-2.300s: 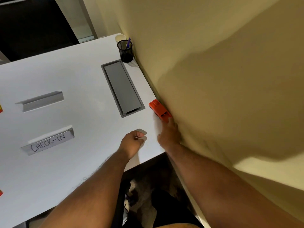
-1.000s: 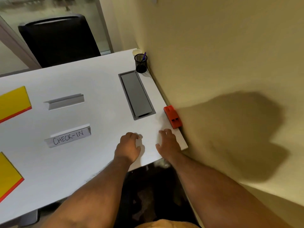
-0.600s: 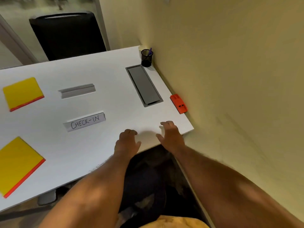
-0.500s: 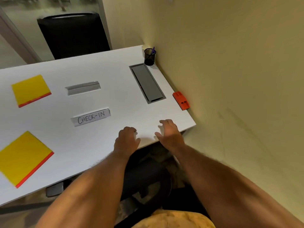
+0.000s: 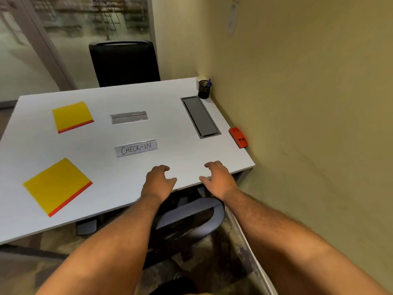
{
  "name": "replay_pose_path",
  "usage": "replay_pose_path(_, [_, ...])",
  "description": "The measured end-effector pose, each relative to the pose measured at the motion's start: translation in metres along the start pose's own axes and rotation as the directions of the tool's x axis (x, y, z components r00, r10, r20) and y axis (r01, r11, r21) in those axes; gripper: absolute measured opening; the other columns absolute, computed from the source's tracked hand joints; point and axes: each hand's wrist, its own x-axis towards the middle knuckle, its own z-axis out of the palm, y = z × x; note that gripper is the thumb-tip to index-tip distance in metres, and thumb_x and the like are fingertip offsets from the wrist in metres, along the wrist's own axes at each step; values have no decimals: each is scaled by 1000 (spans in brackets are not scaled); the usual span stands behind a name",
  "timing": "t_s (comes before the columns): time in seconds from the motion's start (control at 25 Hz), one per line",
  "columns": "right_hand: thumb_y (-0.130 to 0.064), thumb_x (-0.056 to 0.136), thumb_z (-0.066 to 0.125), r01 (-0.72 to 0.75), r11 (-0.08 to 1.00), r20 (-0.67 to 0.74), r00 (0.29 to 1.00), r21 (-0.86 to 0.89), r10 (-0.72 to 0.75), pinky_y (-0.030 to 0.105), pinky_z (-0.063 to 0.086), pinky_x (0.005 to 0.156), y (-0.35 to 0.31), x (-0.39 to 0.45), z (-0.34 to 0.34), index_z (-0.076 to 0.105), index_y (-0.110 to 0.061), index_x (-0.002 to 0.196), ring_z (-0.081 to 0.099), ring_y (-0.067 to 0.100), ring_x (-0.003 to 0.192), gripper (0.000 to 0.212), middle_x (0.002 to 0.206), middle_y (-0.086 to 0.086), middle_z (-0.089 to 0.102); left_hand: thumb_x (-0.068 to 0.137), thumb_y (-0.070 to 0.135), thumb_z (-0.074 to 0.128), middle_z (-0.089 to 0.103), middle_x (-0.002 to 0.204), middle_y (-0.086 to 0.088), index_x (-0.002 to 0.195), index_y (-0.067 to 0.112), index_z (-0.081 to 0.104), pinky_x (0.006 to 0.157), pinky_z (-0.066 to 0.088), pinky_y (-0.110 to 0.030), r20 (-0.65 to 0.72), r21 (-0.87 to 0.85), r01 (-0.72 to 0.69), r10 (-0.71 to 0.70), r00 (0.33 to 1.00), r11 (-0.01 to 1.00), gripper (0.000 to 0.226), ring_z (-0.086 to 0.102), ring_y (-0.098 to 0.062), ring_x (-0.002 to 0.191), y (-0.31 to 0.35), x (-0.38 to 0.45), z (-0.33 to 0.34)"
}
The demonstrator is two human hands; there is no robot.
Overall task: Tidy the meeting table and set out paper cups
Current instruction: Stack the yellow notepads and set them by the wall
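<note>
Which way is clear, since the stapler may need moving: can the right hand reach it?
Probably yes. The right hand is empty, and only bare table lies between it and the stapler by the wall.

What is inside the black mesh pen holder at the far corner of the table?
A purple pen sticks out of the black mesh pen holder. Anything lower inside is too small and dark to tell.
</note>
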Motion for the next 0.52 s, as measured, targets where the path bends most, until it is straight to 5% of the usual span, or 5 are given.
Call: replay_pose_path(0.52, [-44,96,65,188,982,12,982,-31,-187,45,53,101,-158,-60,75,53,-22,143,57,24,126,53,143,0,52,89,34,73,55,144,-6,141,18,55,107,48,-47,-136,127,126,-108,985,984,57,48,-28,134,-118,-95,-119])
